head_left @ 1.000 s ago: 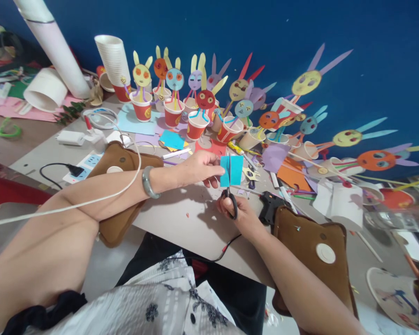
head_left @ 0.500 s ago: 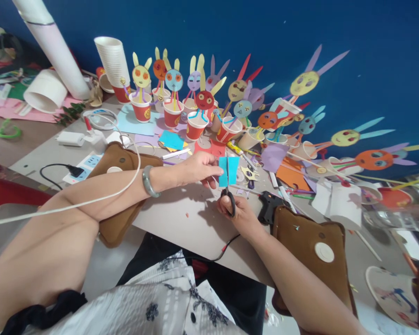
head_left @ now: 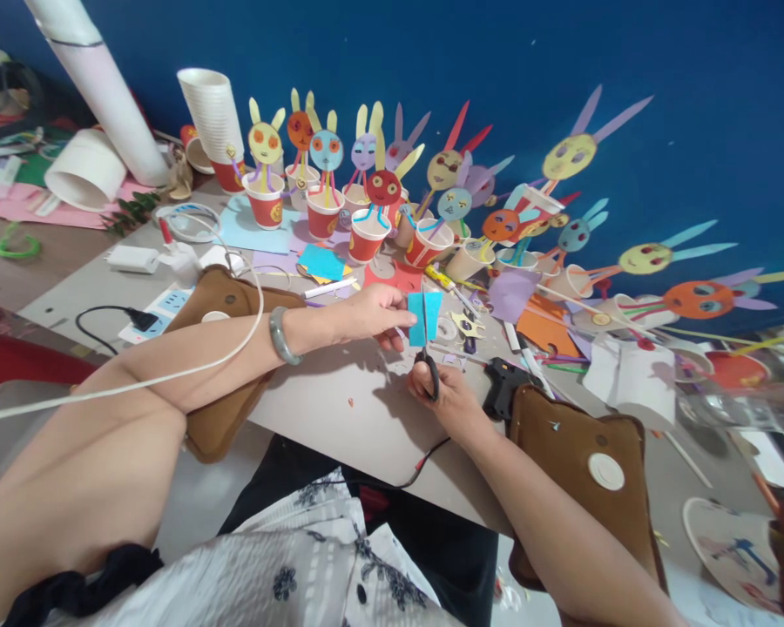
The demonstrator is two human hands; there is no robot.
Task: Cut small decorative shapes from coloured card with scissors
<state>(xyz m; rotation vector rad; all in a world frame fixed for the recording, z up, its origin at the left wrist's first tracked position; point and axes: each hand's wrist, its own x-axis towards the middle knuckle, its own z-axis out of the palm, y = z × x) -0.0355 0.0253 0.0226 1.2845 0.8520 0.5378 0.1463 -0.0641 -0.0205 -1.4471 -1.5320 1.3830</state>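
Left hand (head_left: 382, 315): thumb and fingers pinching the left edge of a small piece of blue paper (head_left: 433, 315); wrist nearly straight, grey bangle (head_left: 280, 337) above it, forearm running in from the left over a brown cushion (head_left: 212, 427).

Right hand (head_left: 448, 401): fingers curled round the black handles of scissors (head_left: 435, 383); forearm slanting up from lower right, blades pointing away from the body.

Blue paper: held above the table (head_left: 327, 396), in front of the torso, between the left fingertips and the blades, which run along its length.

Beside the right wrist: black glue gun (head_left: 500, 387), near a second brown cushion (head_left: 575, 444).

Beyond the hands: red paper (head_left: 394, 277), then paper cups bearing rabbit-eared paper figures, among them a red-faced one (head_left: 384, 187).

Far left: stack of white cups (head_left: 210, 113).
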